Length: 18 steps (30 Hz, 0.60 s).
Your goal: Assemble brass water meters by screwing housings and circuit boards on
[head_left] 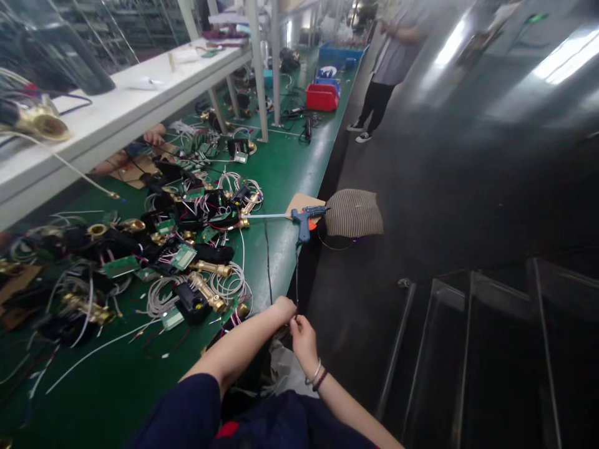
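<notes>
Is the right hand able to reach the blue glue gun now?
Probably yes: the glue gun lies ahead of the right hand at the edge of the bench, with only its black cord between them.

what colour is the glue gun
The glue gun is blue with an orange trigger, in the head view.

Illumination is mixed. Overexposed glare streaks wash out the floor (468, 174) at 1 to 2 o'clock; the 3 to 5 o'clock sector is dim. The green bench (281, 168) is evenly lit, shadows soft. Wide-angle distortion curves the white shelf (140, 100) at 10 o'clock — edges smear. The person (397, 56) at 12 o'clock is blurred. The left hand (283, 310), right hand (303, 340) and thin cord (296, 280) at 6 o'clock render sharp.
</notes>
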Each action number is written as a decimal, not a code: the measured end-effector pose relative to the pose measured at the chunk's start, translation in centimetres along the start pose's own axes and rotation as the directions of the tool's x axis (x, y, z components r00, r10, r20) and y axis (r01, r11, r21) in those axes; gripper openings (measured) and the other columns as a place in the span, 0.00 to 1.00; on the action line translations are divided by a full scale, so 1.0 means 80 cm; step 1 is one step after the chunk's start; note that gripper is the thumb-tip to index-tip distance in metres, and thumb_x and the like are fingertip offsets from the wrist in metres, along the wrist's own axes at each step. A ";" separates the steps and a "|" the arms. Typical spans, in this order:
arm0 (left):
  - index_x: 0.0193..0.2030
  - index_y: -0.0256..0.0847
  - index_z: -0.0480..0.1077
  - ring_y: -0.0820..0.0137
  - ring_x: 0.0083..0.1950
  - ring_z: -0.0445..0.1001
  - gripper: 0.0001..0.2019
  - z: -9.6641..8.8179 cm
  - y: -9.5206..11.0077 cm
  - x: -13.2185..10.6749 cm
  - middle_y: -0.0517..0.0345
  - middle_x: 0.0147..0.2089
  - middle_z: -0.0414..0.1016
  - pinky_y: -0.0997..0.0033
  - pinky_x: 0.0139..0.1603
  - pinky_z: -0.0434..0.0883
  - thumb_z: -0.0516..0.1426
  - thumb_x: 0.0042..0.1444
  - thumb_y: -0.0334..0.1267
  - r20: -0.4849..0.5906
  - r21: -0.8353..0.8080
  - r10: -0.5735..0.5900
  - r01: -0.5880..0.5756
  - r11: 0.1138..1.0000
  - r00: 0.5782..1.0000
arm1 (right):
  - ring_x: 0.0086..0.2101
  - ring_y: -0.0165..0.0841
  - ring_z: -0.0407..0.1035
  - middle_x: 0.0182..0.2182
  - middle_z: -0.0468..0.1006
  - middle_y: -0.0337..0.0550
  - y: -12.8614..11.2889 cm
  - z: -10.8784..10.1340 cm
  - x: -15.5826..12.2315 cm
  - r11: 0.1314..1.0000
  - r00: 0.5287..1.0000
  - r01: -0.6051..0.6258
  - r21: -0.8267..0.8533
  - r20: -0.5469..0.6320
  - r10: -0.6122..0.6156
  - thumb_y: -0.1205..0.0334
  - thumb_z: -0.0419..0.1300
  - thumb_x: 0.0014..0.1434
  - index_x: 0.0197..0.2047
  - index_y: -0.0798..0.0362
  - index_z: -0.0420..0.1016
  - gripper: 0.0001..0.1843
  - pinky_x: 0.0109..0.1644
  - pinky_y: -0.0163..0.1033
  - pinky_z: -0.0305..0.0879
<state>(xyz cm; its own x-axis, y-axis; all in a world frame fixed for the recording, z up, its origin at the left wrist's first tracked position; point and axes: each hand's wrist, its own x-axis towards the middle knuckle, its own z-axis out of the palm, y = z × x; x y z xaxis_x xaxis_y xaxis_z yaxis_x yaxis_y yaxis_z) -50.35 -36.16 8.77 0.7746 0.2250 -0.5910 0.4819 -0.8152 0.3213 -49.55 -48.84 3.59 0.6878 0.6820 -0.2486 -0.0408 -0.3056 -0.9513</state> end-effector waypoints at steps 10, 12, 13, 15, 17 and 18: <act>0.42 0.36 0.69 0.65 0.48 0.70 0.09 -0.036 -0.058 -0.089 0.53 0.46 0.70 0.58 0.48 0.70 0.56 0.59 0.39 -0.379 -0.379 -0.513 0.377 0.845 0.770 | 0.29 0.29 0.71 0.30 0.73 0.38 -0.013 -0.015 0.055 0.998 0.989 -0.003 0.063 -0.147 0.012 0.53 0.53 0.65 0.43 0.57 0.69 0.15 0.34 0.38 0.71; 0.37 0.35 0.69 0.66 0.46 0.70 0.04 -0.032 -0.065 -0.116 0.55 0.42 0.70 0.60 0.47 0.69 0.54 0.59 0.32 -0.431 -0.460 -0.593 0.400 0.793 0.680 | 0.29 0.29 0.70 0.32 0.73 0.39 -0.011 -0.023 0.078 0.998 0.985 -0.033 0.050 -0.169 0.041 0.54 0.53 0.65 0.45 0.57 0.69 0.14 0.33 0.38 0.70; 0.34 0.35 0.69 0.67 0.45 0.70 0.05 -0.028 -0.063 -0.129 0.55 0.40 0.70 0.61 0.47 0.69 0.52 0.57 0.28 -0.454 -0.492 -0.610 0.387 0.780 0.650 | 0.30 0.29 0.70 0.34 0.73 0.40 -0.010 -0.027 0.093 0.998 0.983 -0.049 0.038 -0.176 0.055 0.55 0.54 0.65 0.46 0.57 0.69 0.14 0.33 0.38 0.71; 0.28 0.37 0.68 0.68 0.43 0.70 0.11 -0.016 -0.051 -0.153 0.56 0.36 0.69 0.66 0.46 0.68 0.48 0.53 0.21 -0.500 -0.537 -0.600 0.320 0.780 0.624 | 0.32 0.30 0.71 0.38 0.74 0.42 -0.014 -0.034 0.129 0.997 0.979 -0.071 -0.003 -0.190 0.069 0.56 0.56 0.64 0.47 0.57 0.69 0.14 0.36 0.39 0.71; 0.24 0.39 0.67 0.69 0.41 0.69 0.14 -0.003 -0.032 -0.170 0.57 0.34 0.68 0.70 0.42 0.68 0.46 0.49 0.20 -0.539 -0.558 -0.559 0.229 0.797 0.630 | 0.37 0.33 0.71 0.43 0.73 0.45 -0.025 -0.036 0.174 0.996 0.977 -0.068 -0.055 -0.206 0.055 0.57 0.57 0.63 0.49 0.56 0.68 0.14 0.40 0.43 0.71; 0.23 0.40 0.67 0.70 0.39 0.69 0.14 0.002 -0.021 -0.176 0.57 0.33 0.68 0.71 0.41 0.68 0.46 0.47 0.20 -0.554 -0.563 -0.538 0.190 0.804 0.635 | 0.40 0.34 0.71 0.45 0.72 0.46 -0.034 -0.035 0.199 0.995 0.976 -0.056 -0.082 -0.213 0.038 0.58 0.57 0.63 0.50 0.56 0.68 0.15 0.42 0.44 0.71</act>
<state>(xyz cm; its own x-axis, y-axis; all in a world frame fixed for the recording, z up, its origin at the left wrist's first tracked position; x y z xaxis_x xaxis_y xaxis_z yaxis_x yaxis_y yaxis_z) -62.17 -38.04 16.40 0.4596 0.8773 -0.1384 0.7655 -0.3123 0.5626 -36.48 -39.03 2.71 0.8242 0.5130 -0.2398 -0.0197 -0.3974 -0.9175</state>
